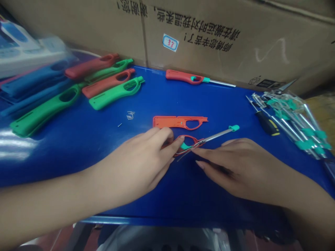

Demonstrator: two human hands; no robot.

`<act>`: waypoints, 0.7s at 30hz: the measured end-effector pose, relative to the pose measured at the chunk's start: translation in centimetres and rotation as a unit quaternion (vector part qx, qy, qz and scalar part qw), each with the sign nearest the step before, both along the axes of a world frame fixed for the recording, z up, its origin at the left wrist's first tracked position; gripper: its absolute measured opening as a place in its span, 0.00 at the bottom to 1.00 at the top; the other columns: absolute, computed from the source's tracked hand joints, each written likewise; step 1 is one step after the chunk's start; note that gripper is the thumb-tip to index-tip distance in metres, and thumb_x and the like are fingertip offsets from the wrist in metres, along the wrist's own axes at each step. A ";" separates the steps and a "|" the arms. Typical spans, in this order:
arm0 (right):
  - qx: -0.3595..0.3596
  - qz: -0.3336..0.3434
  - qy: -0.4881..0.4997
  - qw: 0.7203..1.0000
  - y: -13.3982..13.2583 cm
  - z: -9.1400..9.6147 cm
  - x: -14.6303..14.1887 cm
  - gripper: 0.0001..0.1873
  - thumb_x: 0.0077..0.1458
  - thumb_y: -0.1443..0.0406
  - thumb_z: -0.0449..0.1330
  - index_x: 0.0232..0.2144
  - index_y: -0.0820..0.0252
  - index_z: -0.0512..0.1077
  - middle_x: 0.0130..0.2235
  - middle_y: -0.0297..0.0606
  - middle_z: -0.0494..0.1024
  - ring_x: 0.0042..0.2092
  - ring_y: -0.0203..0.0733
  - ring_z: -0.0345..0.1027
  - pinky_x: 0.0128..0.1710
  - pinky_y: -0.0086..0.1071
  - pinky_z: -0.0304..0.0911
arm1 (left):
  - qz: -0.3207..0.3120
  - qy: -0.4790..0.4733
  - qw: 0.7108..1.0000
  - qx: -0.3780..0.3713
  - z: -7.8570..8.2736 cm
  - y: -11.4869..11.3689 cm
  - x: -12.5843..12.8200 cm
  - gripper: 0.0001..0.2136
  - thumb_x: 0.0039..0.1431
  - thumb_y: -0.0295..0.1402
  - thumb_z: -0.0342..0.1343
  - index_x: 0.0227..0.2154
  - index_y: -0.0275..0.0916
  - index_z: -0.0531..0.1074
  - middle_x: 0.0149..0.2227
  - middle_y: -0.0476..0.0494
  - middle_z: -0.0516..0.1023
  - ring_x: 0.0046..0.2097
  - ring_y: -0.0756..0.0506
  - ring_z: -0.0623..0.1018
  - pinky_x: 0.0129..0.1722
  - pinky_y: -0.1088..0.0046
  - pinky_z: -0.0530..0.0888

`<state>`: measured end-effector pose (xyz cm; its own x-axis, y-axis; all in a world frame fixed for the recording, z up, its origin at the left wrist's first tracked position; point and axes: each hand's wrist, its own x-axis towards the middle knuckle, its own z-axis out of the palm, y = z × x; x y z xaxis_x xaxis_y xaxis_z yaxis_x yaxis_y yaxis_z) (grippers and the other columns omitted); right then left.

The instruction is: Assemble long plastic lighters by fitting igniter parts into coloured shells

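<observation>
The left hand (141,164) is lying palm-down on the blue desk (183,97), its fingers grasping the rear of the red plastic lighter shell (187,142) with its teal trigger, apparently pressing it flat so it is not sliding. The right hand (235,170) is reaching in from the opposite side, wrist low, fingers pinching the shell's front end where the thin metal tube (217,134) is sticking out. The orange plastic half-shell (180,122) is lying just behind, apart.
</observation>
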<state>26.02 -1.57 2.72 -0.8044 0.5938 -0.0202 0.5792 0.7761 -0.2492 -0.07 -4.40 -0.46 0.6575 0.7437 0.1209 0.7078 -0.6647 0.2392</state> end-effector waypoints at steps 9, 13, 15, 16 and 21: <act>-0.016 -0.009 -0.030 0.999 0.0 0.0 -0.1 0.16 0.70 0.61 0.53 0.52 0.55 0.76 0.31 0.31 0.84 0.29 0.38 0.76 0.31 0.35 0.56 | 0.003 0.006 1.000 -0.003 -0.1 0.0 0.0 0.20 0.73 0.32 0.45 0.63 0.35 0.67 0.44 0.39 0.69 0.39 0.42 0.73 0.36 0.62 0.75; -0.001 -0.002 -0.036 0.999 0.0 0.1 -0.1 0.16 0.70 0.60 0.53 0.52 0.56 0.76 0.29 0.30 0.82 0.28 0.39 0.75 0.31 0.36 0.55 | 0.002 0.008 1.000 -0.004 0.0 0.0 0.0 0.20 0.73 0.33 0.45 0.63 0.36 0.68 0.44 0.39 0.70 0.39 0.42 0.73 0.35 0.63 0.75; 0.008 0.002 -0.037 0.999 -0.1 0.2 0.0 0.15 0.70 0.60 0.52 0.51 0.55 0.77 0.28 0.30 0.82 0.27 0.39 0.75 0.31 0.36 0.54 | 0.001 0.005 1.000 -0.004 0.0 0.1 0.0 0.19 0.73 0.33 0.45 0.62 0.35 0.68 0.44 0.39 0.70 0.40 0.42 0.74 0.36 0.63 0.75; 0.010 0.003 -0.037 0.999 -0.1 0.2 0.0 0.15 0.71 0.60 0.52 0.50 0.55 0.77 0.28 0.29 0.81 0.27 0.39 0.75 0.31 0.36 0.54 | 0.001 0.004 1.000 -0.004 0.0 0.1 0.1 0.19 0.73 0.33 0.45 0.62 0.35 0.68 0.44 0.39 0.70 0.40 0.42 0.74 0.37 0.62 0.76; 0.006 0.004 -0.032 0.999 -0.1 0.3 -0.1 0.14 0.71 0.60 0.52 0.47 0.55 0.77 0.27 0.30 0.81 0.27 0.39 0.75 0.30 0.36 0.55 | -0.001 0.003 1.000 -0.007 -0.1 0.2 0.0 0.20 0.73 0.32 0.46 0.63 0.35 0.67 0.45 0.38 0.70 0.41 0.41 0.74 0.38 0.61 0.77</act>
